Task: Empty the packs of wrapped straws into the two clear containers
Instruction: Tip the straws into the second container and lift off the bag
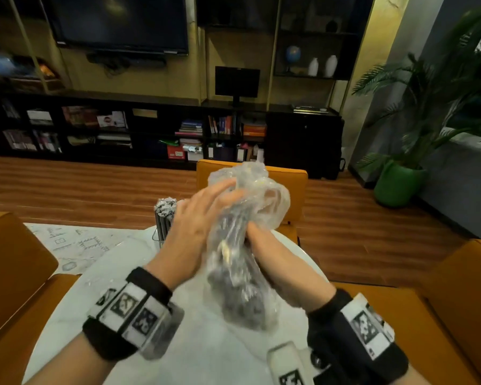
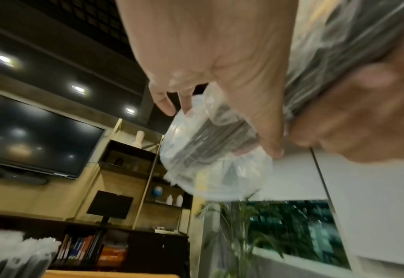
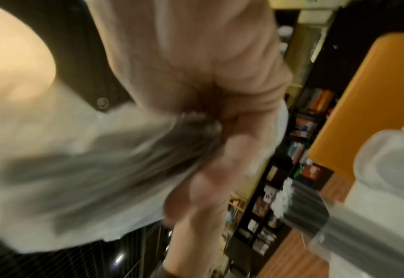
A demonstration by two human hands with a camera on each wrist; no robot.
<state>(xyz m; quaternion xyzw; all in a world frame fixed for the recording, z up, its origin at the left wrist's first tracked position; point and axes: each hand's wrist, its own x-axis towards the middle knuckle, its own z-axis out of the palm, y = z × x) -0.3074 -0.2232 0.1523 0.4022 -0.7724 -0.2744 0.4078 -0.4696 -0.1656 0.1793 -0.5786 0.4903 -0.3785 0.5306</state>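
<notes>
I hold a clear plastic pack of dark wrapped straws upright above the round white table. My right hand grips it round the middle; in the right wrist view its fingers curl round the bundle. My left hand lies with straight fingers against the loose upper end of the pack. Behind the left hand stands a clear container full of straws, which is also visible in the right wrist view. A second clear container shows blurred at the right.
Orange chairs surround the table: one at the far side, one at the left, one at the right. A patterned sheet lies on the table's left. A potted plant stands at the right wall.
</notes>
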